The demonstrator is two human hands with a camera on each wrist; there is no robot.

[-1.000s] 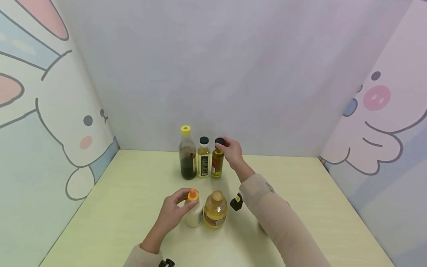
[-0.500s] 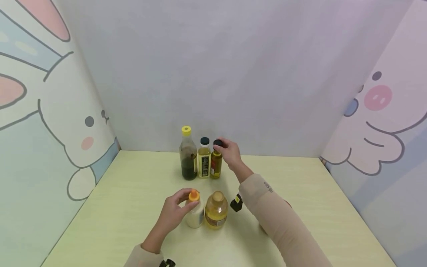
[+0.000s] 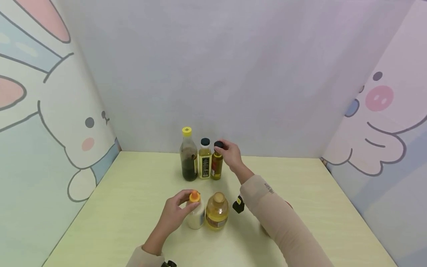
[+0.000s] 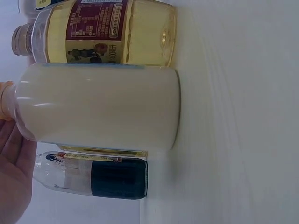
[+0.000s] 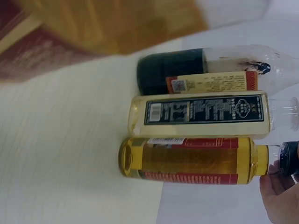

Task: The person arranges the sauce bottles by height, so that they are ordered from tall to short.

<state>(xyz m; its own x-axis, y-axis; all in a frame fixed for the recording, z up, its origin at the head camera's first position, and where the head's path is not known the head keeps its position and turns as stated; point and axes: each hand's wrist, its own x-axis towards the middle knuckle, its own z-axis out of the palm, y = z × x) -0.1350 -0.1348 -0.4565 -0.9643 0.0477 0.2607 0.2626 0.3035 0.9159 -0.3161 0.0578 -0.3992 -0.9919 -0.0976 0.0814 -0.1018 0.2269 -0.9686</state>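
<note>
My left hand grips a squeeze bottle by its neck, just under the orange nozzle cap. Whitish contents fill this bottle, which stands upright on the table. My right hand pinches the black cap of a slim bottle of golden oil with a red label. That bottle stands at the right end of a back row. Close on its left is a square clear bottle of pale oil, then a taller yellow-capped bottle of dark liquid. A round-bellied oil bottle stands beside the squeeze bottle.
The pale yellow tabletop ends at a grey back wall. Cartoon-printed panels flank both sides. Under the right forearm, the sleeve mostly hides another object.
The golden oil bottle has shifted slightly left, nearer the square clear bottle, with my right hand on its cap. My left hand has stayed at the squeeze bottle.
</note>
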